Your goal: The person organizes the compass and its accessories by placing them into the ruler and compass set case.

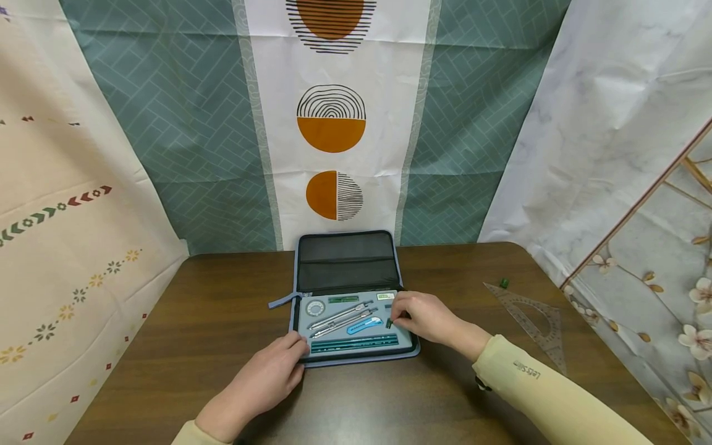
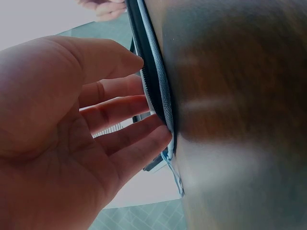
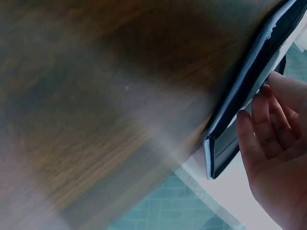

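A zippered case [image 1: 356, 358] lies unfolded on the table, its grey tray [image 1: 305, 318] facing up. Set in the tray are two metal compasses [image 1: 339, 322], a blue cutter [image 1: 364, 326], dark green pencils [image 1: 356, 343], a white eraser [image 1: 385, 296], a green lead box [image 1: 343, 299] and a round white disc [image 1: 315, 308]. My left hand [image 1: 272, 371] rests at the case's front left corner, fingers fairly straight against its edge [image 2: 158, 81]. Over the tray's right side, my right hand [image 1: 425, 315] pinches a small dark green piece [image 1: 389, 323], mostly hidden by the fingers.
Right of the case, a clear set square [image 1: 534, 321] lies on the brown table [image 1: 233, 309]. Another small green piece [image 1: 504, 283] sits by its upper end. The raised black lid [image 1: 347, 262] stands near a patterned cloth [image 1: 334, 133] at the back.
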`<state>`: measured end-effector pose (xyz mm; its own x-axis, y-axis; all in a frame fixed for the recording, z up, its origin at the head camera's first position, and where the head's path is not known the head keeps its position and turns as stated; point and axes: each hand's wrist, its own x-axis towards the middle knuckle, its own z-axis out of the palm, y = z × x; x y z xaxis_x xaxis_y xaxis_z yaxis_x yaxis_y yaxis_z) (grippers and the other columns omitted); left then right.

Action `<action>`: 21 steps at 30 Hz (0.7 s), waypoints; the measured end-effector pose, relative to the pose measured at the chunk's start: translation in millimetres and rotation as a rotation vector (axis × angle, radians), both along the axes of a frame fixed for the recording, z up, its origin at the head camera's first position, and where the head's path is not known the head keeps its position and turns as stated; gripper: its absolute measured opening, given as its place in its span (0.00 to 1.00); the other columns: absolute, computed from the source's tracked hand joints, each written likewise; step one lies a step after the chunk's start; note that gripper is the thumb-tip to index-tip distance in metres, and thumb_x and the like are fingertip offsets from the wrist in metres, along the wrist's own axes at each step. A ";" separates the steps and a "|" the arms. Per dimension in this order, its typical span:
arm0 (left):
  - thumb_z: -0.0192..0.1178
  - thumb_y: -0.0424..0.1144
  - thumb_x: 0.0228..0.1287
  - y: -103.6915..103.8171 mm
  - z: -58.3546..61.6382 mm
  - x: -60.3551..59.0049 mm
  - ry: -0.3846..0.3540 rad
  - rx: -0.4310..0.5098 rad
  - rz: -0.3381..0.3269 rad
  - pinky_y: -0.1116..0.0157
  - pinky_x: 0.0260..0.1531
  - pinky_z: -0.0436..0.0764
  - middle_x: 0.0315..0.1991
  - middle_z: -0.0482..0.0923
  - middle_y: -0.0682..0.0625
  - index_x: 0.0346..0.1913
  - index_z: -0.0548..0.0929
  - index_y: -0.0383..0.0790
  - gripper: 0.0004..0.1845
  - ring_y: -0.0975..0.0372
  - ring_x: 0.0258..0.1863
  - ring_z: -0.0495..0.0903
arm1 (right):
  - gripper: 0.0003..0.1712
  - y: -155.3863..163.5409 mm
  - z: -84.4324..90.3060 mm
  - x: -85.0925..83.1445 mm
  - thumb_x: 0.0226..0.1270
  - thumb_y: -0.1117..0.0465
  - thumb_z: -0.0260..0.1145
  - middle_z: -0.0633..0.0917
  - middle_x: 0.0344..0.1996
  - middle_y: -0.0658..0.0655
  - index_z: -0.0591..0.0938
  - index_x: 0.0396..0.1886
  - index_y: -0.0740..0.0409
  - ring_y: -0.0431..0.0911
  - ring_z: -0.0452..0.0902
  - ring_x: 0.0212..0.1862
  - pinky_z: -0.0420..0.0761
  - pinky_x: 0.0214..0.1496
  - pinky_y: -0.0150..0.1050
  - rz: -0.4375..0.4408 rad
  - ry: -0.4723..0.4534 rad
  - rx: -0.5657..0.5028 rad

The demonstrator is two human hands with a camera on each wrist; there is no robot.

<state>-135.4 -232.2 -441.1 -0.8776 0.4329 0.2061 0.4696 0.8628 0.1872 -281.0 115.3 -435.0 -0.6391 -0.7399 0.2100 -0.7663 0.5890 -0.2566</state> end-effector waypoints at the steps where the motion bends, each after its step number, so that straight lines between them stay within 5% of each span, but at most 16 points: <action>1: 0.75 0.32 0.69 0.1 -0.1 0.0 0.001 -0.001 0.000 0.58 0.44 0.87 0.46 0.78 0.53 0.53 0.88 0.39 0.12 0.61 0.42 0.77 | 0.07 0.1 0.0 0.1 0.69 0.66 0.82 0.87 0.41 0.45 0.92 0.38 0.50 0.39 0.80 0.42 0.88 0.52 0.42 0.001 0.002 0.000; 21: 0.75 0.32 0.70 0.1 1.4 -0.1 -0.012 -0.003 -0.002 0.57 0.46 0.88 0.47 0.79 0.52 0.53 0.88 0.39 0.12 0.60 0.43 0.78 | 0.11 19.7 2.4 -0.9 0.73 0.63 0.79 0.88 0.52 0.46 0.92 0.52 0.50 0.43 0.86 0.53 0.88 0.57 0.48 -0.007 0.011 -0.057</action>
